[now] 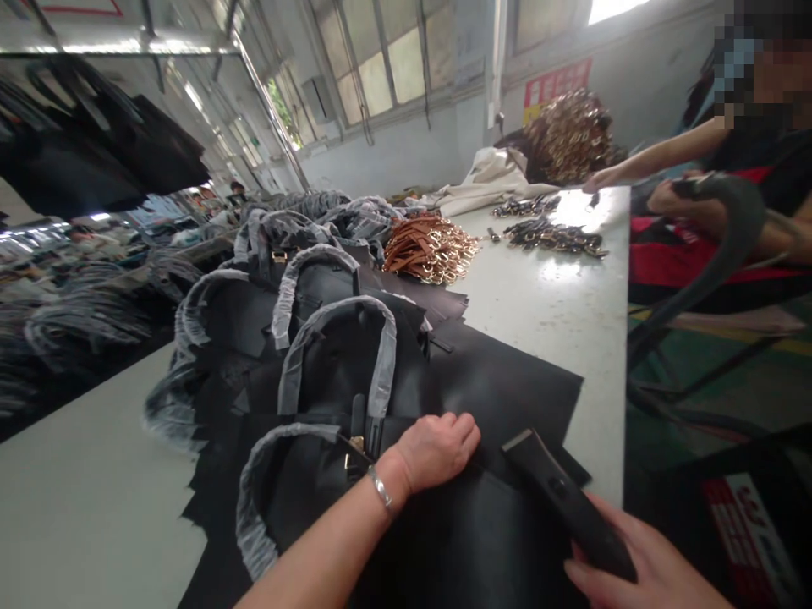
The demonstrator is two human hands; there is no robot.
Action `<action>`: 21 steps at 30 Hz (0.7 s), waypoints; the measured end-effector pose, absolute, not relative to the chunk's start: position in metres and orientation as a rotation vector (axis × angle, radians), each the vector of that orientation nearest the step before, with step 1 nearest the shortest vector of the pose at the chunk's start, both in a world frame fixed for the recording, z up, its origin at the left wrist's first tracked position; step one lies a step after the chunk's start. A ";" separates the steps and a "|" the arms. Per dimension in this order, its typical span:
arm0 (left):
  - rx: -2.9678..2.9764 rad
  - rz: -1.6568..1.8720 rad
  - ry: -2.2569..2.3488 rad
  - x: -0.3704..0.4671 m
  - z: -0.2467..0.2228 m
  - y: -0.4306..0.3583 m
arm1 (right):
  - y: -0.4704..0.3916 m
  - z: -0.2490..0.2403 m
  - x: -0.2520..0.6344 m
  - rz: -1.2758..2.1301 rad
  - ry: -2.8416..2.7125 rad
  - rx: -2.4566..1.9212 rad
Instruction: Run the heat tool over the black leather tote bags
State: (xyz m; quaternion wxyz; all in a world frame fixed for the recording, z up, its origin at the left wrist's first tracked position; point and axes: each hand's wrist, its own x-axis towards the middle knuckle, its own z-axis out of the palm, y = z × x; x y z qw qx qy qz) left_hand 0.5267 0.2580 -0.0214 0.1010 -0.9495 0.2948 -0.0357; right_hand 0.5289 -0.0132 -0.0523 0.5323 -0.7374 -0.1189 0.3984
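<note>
Black leather bag panels (pixel 469 541) overlap across the table's near part, some with plastic-wrapped handles (pixel 257 491). My left hand (pixel 435 452), with a silver bracelet at the wrist, rests on the nearest panel with its fingers curled down; whatever is under them is hidden. A gold buckle (pixel 355 452) on a black strap lies just left of it. At the lower right, my right hand (pixel 634 558) is wrapped round a black handheld tool (pixel 567 499) with a flat, light-edged tip. The tool is tilted, its tip up and left over the black leather.
Brown straps with gold clasps (pixel 428 245) are heaped beyond the panels, near dark clasps (pixel 555 237) on the white table (pixel 533 321). A person (pixel 761 194) reaches in from the right. A curved black tube (pixel 729 245) stands at that side. Black bags (pixel 95 152) hang upper left.
</note>
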 end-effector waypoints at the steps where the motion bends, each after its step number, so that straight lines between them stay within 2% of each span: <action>1: -2.840 -0.103 0.816 0.529 -0.021 0.254 | -0.012 -0.050 0.528 0.943 -0.279 -1.769; 4: -3.059 -0.166 0.408 0.534 -0.019 0.245 | -0.008 -0.041 0.525 0.893 -0.259 -1.814; 7: -3.328 -0.456 -0.277 0.521 -0.013 0.241 | -0.008 -0.031 0.523 0.798 -0.242 -1.884; 9: -3.412 -0.621 -0.544 0.499 -0.013 0.234 | -0.008 -0.024 0.523 0.791 -0.272 -1.892; 15: -3.242 -0.615 -0.532 0.429 -0.053 0.186 | 0.001 -0.010 0.537 1.023 -0.391 -1.779; 21: -3.222 -0.586 -0.455 0.419 -0.072 0.169 | 0.030 0.015 0.565 1.273 -0.254 -1.693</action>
